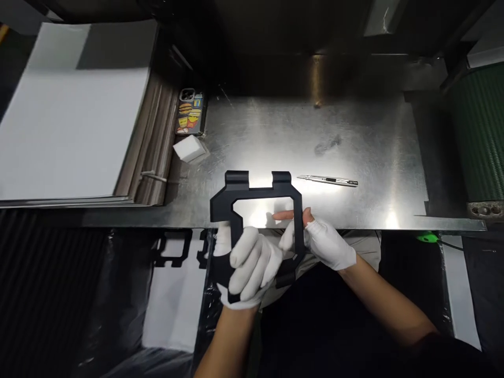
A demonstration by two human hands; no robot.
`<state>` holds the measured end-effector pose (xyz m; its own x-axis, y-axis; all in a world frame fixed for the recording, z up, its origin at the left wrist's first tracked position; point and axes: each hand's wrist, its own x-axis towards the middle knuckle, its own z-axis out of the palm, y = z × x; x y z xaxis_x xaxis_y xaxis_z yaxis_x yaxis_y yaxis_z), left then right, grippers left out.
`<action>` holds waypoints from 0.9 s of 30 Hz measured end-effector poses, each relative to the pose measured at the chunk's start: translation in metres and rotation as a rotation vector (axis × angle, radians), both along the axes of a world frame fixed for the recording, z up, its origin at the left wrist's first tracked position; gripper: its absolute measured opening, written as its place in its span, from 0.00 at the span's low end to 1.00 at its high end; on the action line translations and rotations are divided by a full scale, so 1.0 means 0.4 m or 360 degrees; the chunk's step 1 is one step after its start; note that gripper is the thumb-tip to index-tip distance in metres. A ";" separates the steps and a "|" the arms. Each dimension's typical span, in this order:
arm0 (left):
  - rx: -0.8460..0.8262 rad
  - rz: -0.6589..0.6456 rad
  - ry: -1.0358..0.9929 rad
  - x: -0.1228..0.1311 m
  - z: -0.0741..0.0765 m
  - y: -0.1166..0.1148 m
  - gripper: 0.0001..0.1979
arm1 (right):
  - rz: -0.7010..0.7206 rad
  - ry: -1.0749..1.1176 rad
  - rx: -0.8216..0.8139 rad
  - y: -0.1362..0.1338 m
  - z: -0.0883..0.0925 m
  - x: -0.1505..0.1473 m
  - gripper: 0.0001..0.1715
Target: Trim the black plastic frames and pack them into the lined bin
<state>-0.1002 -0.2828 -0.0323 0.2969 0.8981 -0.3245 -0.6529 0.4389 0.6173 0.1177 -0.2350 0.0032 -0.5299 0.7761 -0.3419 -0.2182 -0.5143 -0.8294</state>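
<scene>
A black plastic frame point(263, 193) with an open middle and two raised tabs on its far side is held up over the near edge of the metal table. My left hand point(252, 262), in a white glove, is closed around its left and lower part. My right hand point(325, 241) grips its right side, the bare thumb in front and a bare index finger showing through the opening. White glove cloth covers the rest of that hand. Beyond the frame, a slim utility knife point(327, 181) lies on the metal with its blade end to the left.
A tall stack of white sheets point(79, 115) stands at the left. Beside it are a phone in a food-print case point(190, 113) and a small white block point(190, 149). More black frames point(173, 247) lie on white sheeting below the table edge point(444, 224). A green ribbed object point(480, 131) is at far right.
</scene>
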 end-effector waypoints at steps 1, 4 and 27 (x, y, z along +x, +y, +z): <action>0.0074 0.0042 -0.0069 0.000 0.008 -0.001 0.36 | -0.0069 -0.0105 0.0063 -0.004 -0.001 0.004 0.46; 0.0219 0.0062 -0.0320 0.025 0.059 0.004 0.33 | -0.0384 -0.0372 0.0164 -0.008 -0.004 0.021 0.40; -0.0111 0.0420 -0.0290 0.118 0.095 -0.020 0.32 | -0.0372 0.0088 -0.0203 -0.058 -0.019 -0.075 0.12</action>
<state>-0.0530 -0.2908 0.0056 0.1155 0.9292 -0.3512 -0.8467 0.2769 0.4543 0.0879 -0.2584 -0.0043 -0.3618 0.8321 -0.4204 -0.3866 -0.5443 -0.7445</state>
